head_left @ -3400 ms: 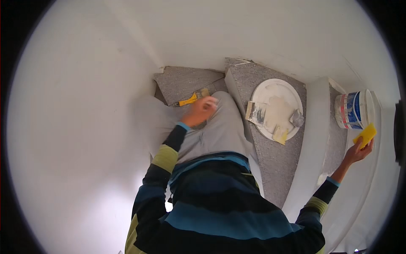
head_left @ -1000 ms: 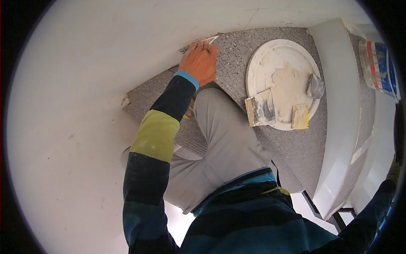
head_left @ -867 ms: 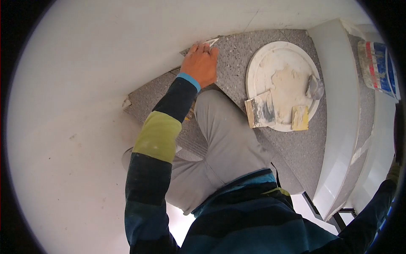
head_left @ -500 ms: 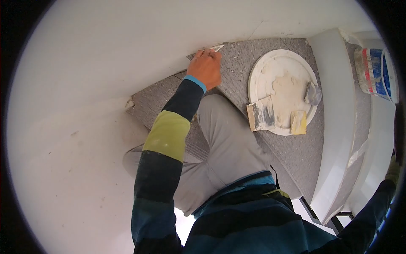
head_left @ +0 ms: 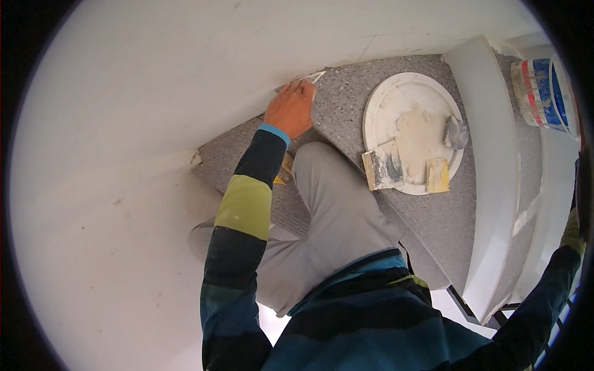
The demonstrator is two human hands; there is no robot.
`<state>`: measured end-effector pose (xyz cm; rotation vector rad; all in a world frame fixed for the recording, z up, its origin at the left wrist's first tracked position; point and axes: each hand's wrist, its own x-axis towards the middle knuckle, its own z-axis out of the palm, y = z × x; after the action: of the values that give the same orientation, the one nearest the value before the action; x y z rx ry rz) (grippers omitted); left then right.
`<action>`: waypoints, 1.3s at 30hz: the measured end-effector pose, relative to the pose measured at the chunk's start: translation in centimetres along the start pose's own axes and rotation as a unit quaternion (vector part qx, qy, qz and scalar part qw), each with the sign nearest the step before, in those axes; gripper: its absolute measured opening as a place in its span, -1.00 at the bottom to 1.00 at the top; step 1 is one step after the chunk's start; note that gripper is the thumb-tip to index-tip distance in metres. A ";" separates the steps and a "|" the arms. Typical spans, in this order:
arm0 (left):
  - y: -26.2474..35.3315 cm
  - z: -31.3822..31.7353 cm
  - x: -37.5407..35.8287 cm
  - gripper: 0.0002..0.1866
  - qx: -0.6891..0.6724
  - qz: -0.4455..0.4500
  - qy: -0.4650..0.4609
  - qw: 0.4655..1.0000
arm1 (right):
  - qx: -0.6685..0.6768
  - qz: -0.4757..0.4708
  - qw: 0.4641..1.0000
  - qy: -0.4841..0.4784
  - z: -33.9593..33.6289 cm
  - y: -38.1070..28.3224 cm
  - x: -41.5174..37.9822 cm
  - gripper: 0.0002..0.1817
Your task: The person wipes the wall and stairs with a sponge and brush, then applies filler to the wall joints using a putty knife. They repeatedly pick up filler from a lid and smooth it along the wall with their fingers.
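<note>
Left hand (head_left: pixel 291 108) was at the back edge of the grey speckled tread (head_left: pixel 427 216), right where it met the white wall (head_left: pixel 124 93). Back of the hand faced the camera, fingers together and bent, tips toward the joint; couldn't tell if they gripped anything. Right hand was out of view, so couldn't tell its fingers either; only the right sleeve (head_left: pixel 535 300) showed, running up the right edge. White streak (head_left: pixel 318 76) lay at the tread's back corner, just beside the left fingers. Wall was off-white, with small dark specks and faint scuffs low on the left. Lower tread (head_left: pixel 229 143) sat to the left, chipped at its far corner, with a brush (head_left: pixel 280 180) partly hidden behind the left sleeve (head_left: pixel 244 207). Round white lid (head_left: pixel 372 120) lay flat on the speckled tread, right of the hand and well apart from it, smeared with beige paste (head_left: pixel 417 133). Three scrapers overlapped its rim: wide smeared one (head_left: pixel 383 166) at lower left, yellow one (head_left: pixel 438 175) at the bottom, grey one (head_left: pixel 456 133) on the right. White riser (head_left: pixel 486 154) stood past that, then another tread (head_left: pixel 529 164) with the paste-stained bucket (head_left: pixel 539 93) at its far end. Stairwell looked tight, walls close in.
</note>
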<state>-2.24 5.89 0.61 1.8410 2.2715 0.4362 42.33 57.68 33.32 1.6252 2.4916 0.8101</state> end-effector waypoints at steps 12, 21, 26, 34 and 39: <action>-0.5 0.7 1.0 -0.48 0.056 0.094 -0.009 0.994 | -0.055 0.007 0.998 -0.002 0.1 -0.8 1.7 -0.43; 1.0 -0.4 2.4 -0.63 0.107 0.034 -0.086 0.990 | -0.117 0.019 0.993 -0.007 0.3 -1.3 2.4 -0.41; 1.0 -0.5 2.4 -0.62 0.078 0.021 -0.098 0.992 | -0.234 0.028 0.971 -0.034 -0.6 -2.4 1.2 -0.39; 0.1 -2.0 -5.5 -0.67 -0.107 -0.040 0.114 0.987 | 0.224 -0.056 0.893 0.387 -14.3 -16.8 -12.6 -0.50; -3.5 1.3 -14.5 -0.77 -0.215 -0.205 0.224 0.928 | 0.552 -0.196 0.800 0.129 -13.3 -26.1 -19.5 -0.46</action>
<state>-1.93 -8.81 -2.42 1.0949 2.4758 1.2583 24.88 27.50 28.44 0.9839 3.5967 -0.6952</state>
